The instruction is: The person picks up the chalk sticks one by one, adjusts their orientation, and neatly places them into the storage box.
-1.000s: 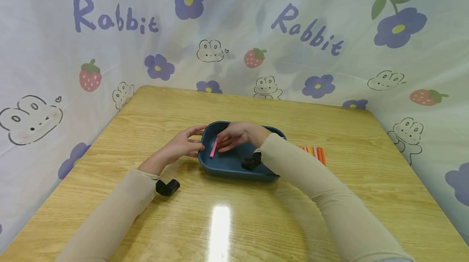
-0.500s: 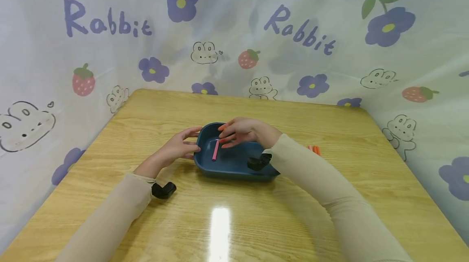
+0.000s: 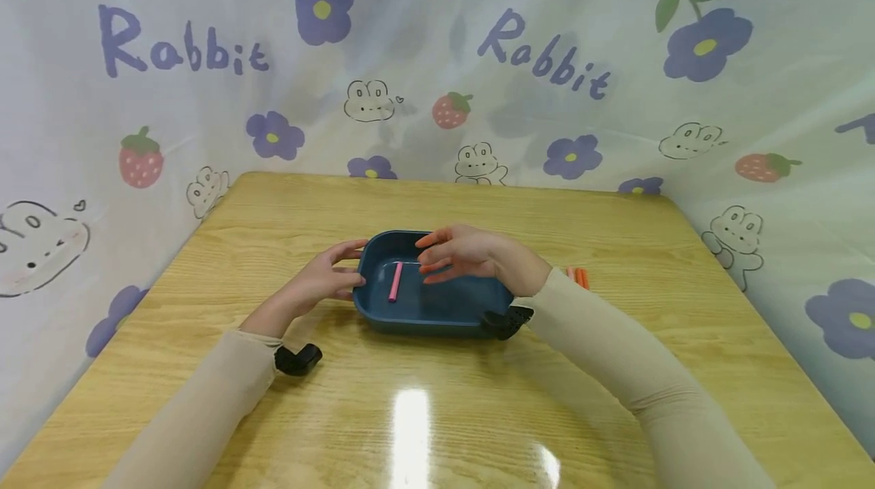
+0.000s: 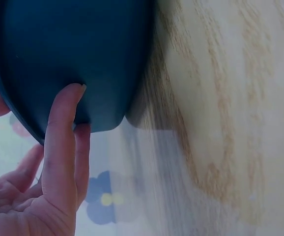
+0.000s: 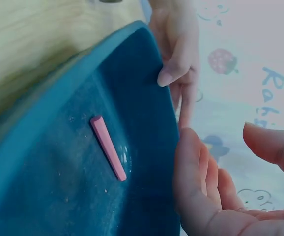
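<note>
A dark blue box (image 3: 447,303) with rounded corners stands on the table. Inside, towards its left end, lies a slim pink stick (image 3: 395,282), chalk- or crayon-like; the right wrist view shows the same stick (image 5: 108,149) flat on the speckled bottom. My left hand (image 3: 321,276) holds the box's left end, thumb tip (image 5: 166,77) over the rim and other fingers along the outer wall (image 4: 102,54). Over the far middle part of the box hovers my right hand (image 3: 472,255), fingers spread and loosely bent, nothing between them. Its fingertips are to the right of the stick.
Just beyond the box's right end, partly behind the right wrist, several pink and orange sticks (image 3: 579,278) lie on the wooden table (image 3: 328,413). A patterned cloth (image 3: 410,33) hangs round the table's back and sides. Each wrist wears a black camera.
My right hand has drawn back from the pink stick, to the right, its fingers spreading. The stick stays in the box. My left hand keeps its place there; the head view has shifted slightly.
</note>
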Demonstrator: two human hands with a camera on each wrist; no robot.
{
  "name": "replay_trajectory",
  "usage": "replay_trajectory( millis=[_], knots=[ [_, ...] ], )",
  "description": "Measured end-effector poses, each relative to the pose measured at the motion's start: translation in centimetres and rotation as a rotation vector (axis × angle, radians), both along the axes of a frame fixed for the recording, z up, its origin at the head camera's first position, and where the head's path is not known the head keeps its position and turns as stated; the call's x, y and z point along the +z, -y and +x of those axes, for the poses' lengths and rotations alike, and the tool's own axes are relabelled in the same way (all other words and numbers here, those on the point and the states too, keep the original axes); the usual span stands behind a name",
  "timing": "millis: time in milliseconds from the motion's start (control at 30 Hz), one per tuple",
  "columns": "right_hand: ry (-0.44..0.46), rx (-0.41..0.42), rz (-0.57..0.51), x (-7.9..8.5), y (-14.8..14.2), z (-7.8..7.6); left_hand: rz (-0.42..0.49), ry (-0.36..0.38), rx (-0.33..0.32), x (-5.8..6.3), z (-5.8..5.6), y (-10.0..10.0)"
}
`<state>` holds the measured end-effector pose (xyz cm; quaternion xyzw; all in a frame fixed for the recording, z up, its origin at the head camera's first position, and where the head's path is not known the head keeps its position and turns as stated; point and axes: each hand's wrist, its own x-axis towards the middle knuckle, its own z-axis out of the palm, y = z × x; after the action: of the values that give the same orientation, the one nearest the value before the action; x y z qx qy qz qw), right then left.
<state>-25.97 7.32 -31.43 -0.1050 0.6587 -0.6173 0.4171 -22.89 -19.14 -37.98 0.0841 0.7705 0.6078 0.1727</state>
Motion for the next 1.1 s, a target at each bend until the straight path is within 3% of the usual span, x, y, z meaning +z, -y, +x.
replay_trajectory(
  millis=[267,567,1100],
  knots=[
    [-0.058,-0.034,-0.042,-0.3,-2.1,1.5,-0.005,-0.007,0.002,0.0,0.0,0.1],
    [-0.091,-0.096,-0.039,-1.7,-5.3,2.8,-0.009,0.009,0.013,-0.2,0.2,0.0],
    [-0.085,-0.137,-0.111,-2.9,-10.4,3.7,-0.015,0.002,0.013,0.2,0.2,-0.2]
  ],
)
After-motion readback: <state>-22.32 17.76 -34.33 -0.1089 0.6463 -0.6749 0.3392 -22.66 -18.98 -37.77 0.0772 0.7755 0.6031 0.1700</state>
